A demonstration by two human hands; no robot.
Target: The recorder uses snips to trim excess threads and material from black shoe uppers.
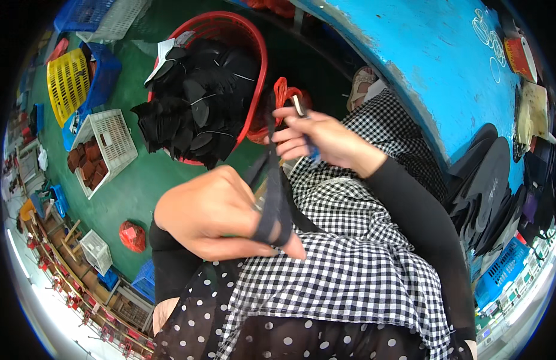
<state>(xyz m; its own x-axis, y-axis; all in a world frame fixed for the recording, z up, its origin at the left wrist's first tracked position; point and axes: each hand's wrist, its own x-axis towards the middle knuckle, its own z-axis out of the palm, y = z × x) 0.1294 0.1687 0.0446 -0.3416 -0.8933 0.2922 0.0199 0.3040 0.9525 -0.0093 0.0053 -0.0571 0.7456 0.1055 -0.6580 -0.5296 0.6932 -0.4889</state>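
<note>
A thin black strip of material point(276, 201) stretches in a loop between my hands above my lap. My left hand point(209, 210) is closed around its lower end, slightly blurred, with the thumb pointing right. Farther up, my right hand point(326, 138) has curled fingers at the strip's upper end. It also grips a slim tool point(299, 106) with a metal end; a blue part shows under the palm. The tool's exact kind is hard to make out. Below the hands, a black-and-white checked apron point(344, 264) covers my lap.
Ahead on the green floor stands a red basket point(263, 54) heaped with black cut pieces point(212, 96). A white crate point(119, 141) holds brown pieces. At right is a blue table point(410, 48) with stacked black sole-shaped pieces point(488, 180). A red bag point(132, 236) lies at left.
</note>
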